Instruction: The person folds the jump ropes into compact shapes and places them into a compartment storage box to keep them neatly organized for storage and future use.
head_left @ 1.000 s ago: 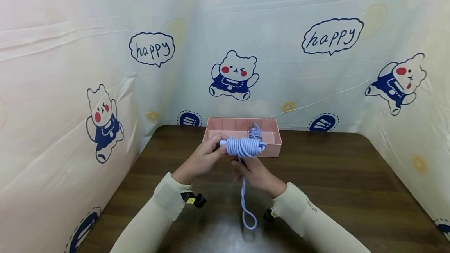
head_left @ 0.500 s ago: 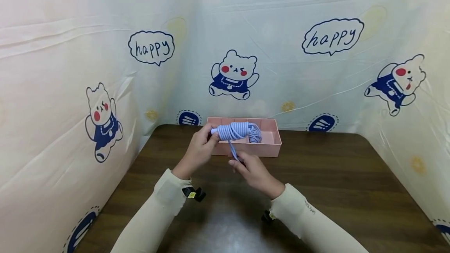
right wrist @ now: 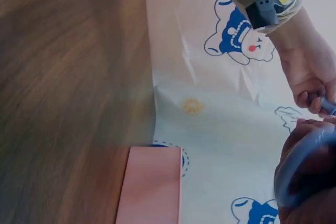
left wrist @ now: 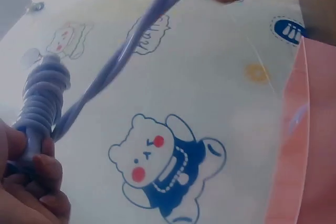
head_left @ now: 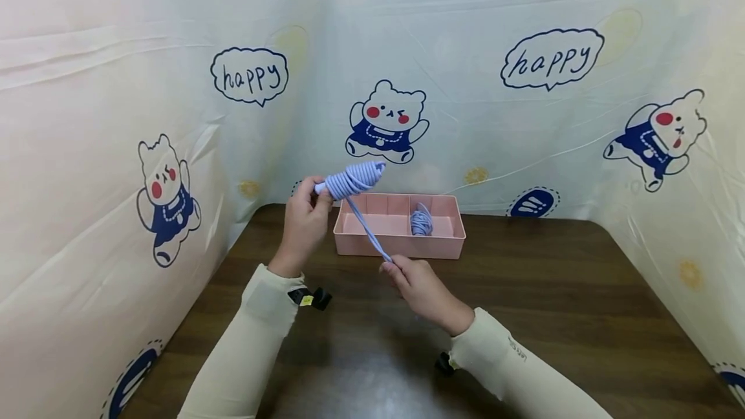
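A light-blue rope (head_left: 354, 180) is wound in tight coils round a stick-like core whose smooth end sticks out at the left. My left hand (head_left: 304, 225) pinches that end between thumb and fingers, holding the bundle tilted above the box. From the coils a doubled, twisted length of rope (left wrist: 118, 66) runs down to my right hand (head_left: 425, 290), which grips it near the box's front wall. In the right wrist view, a loop of rope (right wrist: 286, 174) hangs by the right hand, close to the camera and blurred.
A pink divided box (head_left: 401, 247) stands at the back of the dark wooden table (head_left: 553, 302). Its right compartment holds another bundle of blue rope (head_left: 421, 220). A printed cloth (head_left: 465, 115) hangs round the back and sides.
My left hand has carried the wound bundle up and left, away from the right hand. The strand between the hands has grown longer and straighter, and the low-hanging loop has risen.
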Action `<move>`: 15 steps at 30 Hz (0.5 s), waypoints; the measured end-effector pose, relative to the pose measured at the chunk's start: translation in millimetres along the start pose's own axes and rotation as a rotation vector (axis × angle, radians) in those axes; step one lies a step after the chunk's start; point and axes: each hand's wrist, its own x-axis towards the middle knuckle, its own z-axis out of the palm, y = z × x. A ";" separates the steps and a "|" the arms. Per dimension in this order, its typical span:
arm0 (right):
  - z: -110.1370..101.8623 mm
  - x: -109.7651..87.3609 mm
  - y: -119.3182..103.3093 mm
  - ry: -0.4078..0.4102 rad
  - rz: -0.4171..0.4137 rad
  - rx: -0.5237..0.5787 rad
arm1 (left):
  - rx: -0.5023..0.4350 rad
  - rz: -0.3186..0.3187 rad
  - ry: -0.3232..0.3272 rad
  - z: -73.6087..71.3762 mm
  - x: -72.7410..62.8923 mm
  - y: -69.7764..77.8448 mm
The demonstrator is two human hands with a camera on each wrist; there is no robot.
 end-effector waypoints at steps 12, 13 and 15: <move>-4.7 -16.1 -9.6 0.216 -0.306 -0.382 | 0.055 -0.079 -0.013 3.1 1.3 -37.4; -6.3 -17.1 -10.4 0.222 -0.343 -0.394 | 0.075 -0.079 -0.022 4.3 0.4 -40.6; -10.4 -18.2 -12.1 0.229 -0.424 -0.410 | 0.119 -0.084 -0.052 6.7 -2.2 -45.4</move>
